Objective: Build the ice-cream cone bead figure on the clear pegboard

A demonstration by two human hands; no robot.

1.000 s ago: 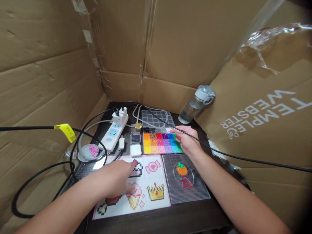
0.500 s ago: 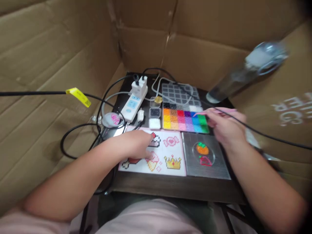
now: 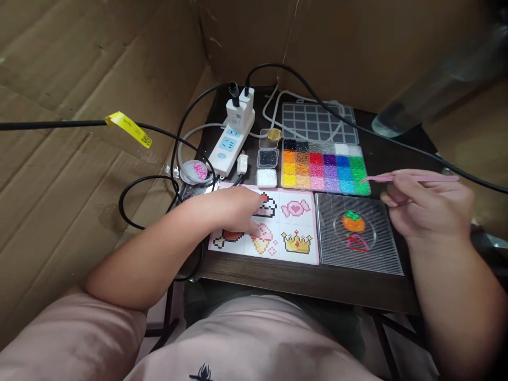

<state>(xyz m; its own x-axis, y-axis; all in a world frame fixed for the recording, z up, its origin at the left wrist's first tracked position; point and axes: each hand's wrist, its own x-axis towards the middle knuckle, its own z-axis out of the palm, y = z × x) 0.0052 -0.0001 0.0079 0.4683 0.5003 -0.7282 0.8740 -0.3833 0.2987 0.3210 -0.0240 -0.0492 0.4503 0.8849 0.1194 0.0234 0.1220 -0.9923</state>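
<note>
- Lately, the pink tweezers (image 3: pixel 420 179) have crossed rightward over the bead tray (image 3: pixel 325 192); tips now at the green beads (image 3: pixel 358 165) on its right side.
- Right hand (image 3: pixel 432 203): fingers clamped on the tweezers' shaft. Cannot tell whether the tips grip a bead.
- Left hand (image 3: pixel 238 209) unmoved on the pattern sheet (image 3: pixel 280 221): thumb and forefinger apart, one by the cupcake print, one by the ice cream; nothing seen held.
- Pegboard (image 3: pixel 384 251) lies just right of the sheet, below the tray's right end. On it, an orange bead fruit (image 3: pixel 353 222) and, beneath, a red-and-pink bead outline (image 3: pixel 356 243); no change seen in either.
- Judgement: attention sits with colours at the tray; the shift alone adds nothing to the board.
</note>
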